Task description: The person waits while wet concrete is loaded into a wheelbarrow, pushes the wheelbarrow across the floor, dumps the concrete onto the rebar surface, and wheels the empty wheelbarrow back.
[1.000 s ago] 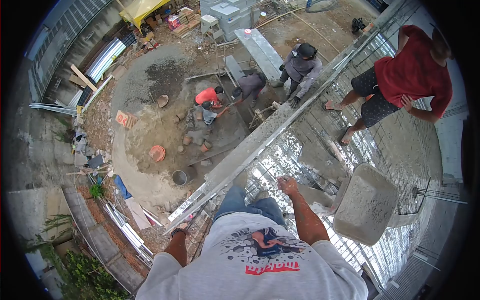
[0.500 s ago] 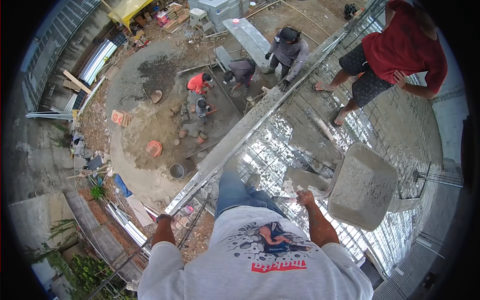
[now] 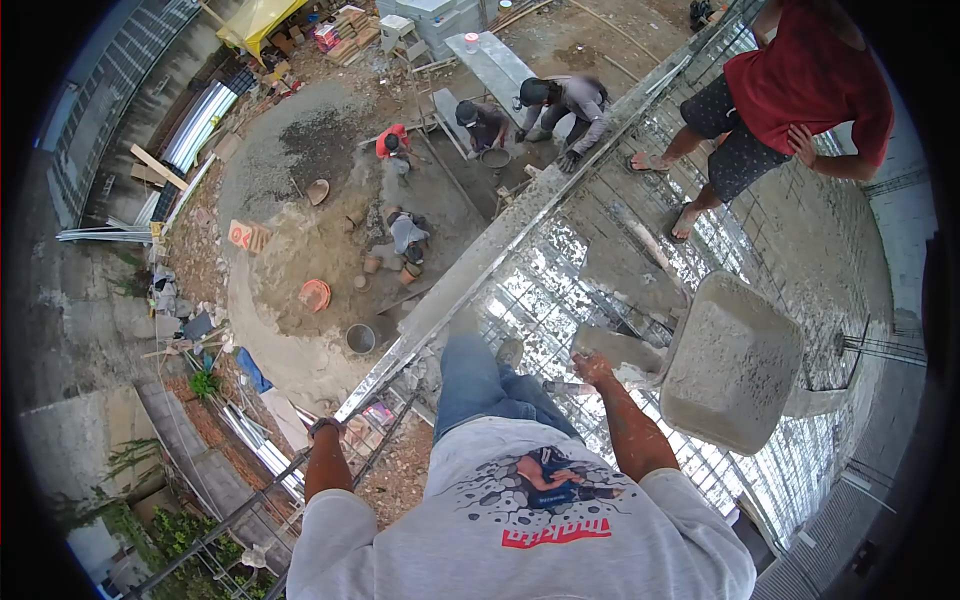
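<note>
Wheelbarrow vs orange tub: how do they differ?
Colour: the wheelbarrow is mostly grey; the orange tub is orange.
Shape: the wheelbarrow's tray is broadly rectangular; the orange tub looks round.
Place: the wheelbarrow is near the right hand; the orange tub sits farther off on sandy ground.
Shared: both have rounded outlines.
</note>
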A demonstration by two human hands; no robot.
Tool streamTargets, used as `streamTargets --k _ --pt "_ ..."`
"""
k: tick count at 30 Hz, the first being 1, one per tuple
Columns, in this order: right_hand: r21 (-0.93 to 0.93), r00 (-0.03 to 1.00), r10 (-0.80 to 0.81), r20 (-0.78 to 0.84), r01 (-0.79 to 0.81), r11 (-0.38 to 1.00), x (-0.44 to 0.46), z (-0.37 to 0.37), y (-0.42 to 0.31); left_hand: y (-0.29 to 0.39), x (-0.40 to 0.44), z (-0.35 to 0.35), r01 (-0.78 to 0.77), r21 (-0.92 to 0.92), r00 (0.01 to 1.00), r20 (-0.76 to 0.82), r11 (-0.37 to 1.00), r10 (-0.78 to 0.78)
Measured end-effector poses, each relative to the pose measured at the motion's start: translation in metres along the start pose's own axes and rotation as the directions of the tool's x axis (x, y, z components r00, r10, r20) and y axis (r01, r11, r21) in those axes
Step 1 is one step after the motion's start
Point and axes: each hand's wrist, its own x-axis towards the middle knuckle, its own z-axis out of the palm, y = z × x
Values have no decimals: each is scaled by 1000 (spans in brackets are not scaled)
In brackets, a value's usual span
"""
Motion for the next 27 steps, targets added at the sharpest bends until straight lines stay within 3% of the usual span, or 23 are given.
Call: streamTargets --k 3,4,7,8,10,12,15,16,17,18,20,22,23,24,27 --pt "222 994 -83 -70 97 970 -21 -3 -36 2 -1 2 -12 -13 999 -50 1000 11" --pt "176 993 -83 -81 96 980 -12 4 -32 3 -1 0 -10 2 1000 -27 1000 10" --pt "281 999 -33 -39 43 959 -19 10 -41 3 -14 -8 -76 37 997 4 996 76" --pt "68 989 -77 -125 86 994 -5 22 -27 4 -15 -10 -89 43 996 -3 995 90" --pt "11 982 -147 -121 149 989 4 33 -9 3 -14 -11 -115 53 993 -12 992 116" --pt "-90 994 -94 -48 90 992 1 38 -11 -1 -7 -3 -107 -1 993 -44 994 106" --pt "17 989 -143 -29 143 990 21 62 4 2 54 22 -130 -81 986 -118 988 120" --pt "-155 989 -136 -61 125 980 1 52 -22 9 70 25 -112 -110 988 -121 988 99" --pt "-65 990 -129 -50 125 990 1 53 -31 12 78 23 -96 -137 989 -124 986 79" --pt "28 992 -120 -37 121 992 12 63 -28 29 14 -12 -110 -131 986 -137 985 91" --pt "115 991 -119 -55 124 986 16 74 -33 58 28 -13 -185 -75 957 -238 980 163" --pt "174 994 -101 -36 106 979 15 80 -47 87 -47 -56 -278 -176 922 -325 944 210" --pt "205 995 -96 -31 100 974 15 79 -54 102 -25 -54 -341 -178 911 -306 923 277" --pt "131 983 -153 -97 165 978 20 84 -53 115 -27 -64 -421 -191 875 -341 887 343" --pt "191 976 -168 -137 192 963 23 90 -55 130 -75 -97 -546 -398 831 -367 737 418"
